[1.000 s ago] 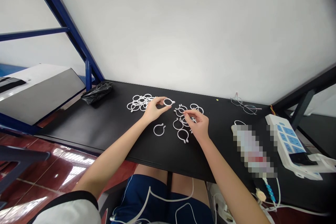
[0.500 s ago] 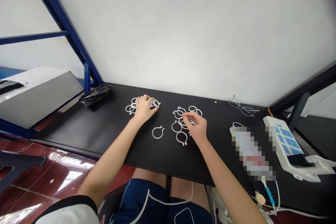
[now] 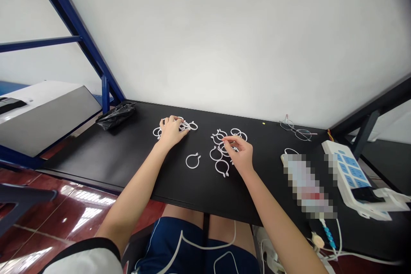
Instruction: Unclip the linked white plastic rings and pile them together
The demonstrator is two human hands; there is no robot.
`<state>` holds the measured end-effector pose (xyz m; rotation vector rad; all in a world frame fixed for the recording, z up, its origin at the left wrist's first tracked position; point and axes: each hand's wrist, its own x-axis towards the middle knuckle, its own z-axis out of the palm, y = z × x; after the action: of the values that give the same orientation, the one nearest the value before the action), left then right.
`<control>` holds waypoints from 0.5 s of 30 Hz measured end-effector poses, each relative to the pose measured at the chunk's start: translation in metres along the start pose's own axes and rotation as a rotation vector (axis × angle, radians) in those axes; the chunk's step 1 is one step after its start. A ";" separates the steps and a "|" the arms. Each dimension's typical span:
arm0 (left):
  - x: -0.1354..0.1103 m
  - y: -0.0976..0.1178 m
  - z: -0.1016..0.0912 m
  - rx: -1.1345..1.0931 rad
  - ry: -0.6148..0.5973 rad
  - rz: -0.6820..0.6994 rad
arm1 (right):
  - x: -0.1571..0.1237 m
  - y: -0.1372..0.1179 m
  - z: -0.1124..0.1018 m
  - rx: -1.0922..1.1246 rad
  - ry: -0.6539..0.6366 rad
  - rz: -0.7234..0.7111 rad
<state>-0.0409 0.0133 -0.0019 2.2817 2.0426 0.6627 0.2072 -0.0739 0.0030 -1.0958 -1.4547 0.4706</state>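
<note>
My left hand [image 3: 172, 133] lies over a pile of white open rings with knobbed ends [image 3: 193, 126], its fingers spread and thumb apart. The hand hides much of that pile. My right hand [image 3: 240, 150] hovers at a second group of the same white rings [image 3: 222, 167], thumb and forefinger pressed together. Whatever sits in that pinch is too small to make out. One single white ring [image 3: 192, 161] rests on the black table [image 3: 135, 154] between the two groups, apart from both hands.
At the right are eyeglasses [image 3: 295, 130], a blurred-out phone [image 3: 308, 186] with a cable, and a white power strip [image 3: 349, 175]. A black plastic bag [image 3: 116, 115] lies at the left end. Behind the table rises a white wall [image 3: 199, 43]; a blue frame [image 3: 83, 38] stands left.
My left hand has shifted slightly left across its pile, uncovering more rings on the right side. My right hand stays nearly in place, still pinched.
</note>
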 end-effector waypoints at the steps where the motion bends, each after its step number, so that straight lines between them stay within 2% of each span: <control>1: 0.000 0.000 0.000 0.001 0.000 0.004 | 0.000 0.000 0.000 -0.002 -0.001 -0.001; 9: 0.000 0.003 0.001 -0.068 0.015 0.066 | 0.000 0.000 0.000 0.001 0.002 0.002; 12: -0.001 0.007 0.003 -0.138 0.014 0.163 | 0.000 0.001 0.000 -0.005 0.005 0.008; 15: -0.005 0.015 0.006 -0.194 -0.059 0.302 | 0.000 0.001 0.000 -0.004 0.004 0.008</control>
<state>-0.0254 0.0078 -0.0045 2.4789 1.5463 0.7565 0.2078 -0.0734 0.0025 -1.1057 -1.4483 0.4710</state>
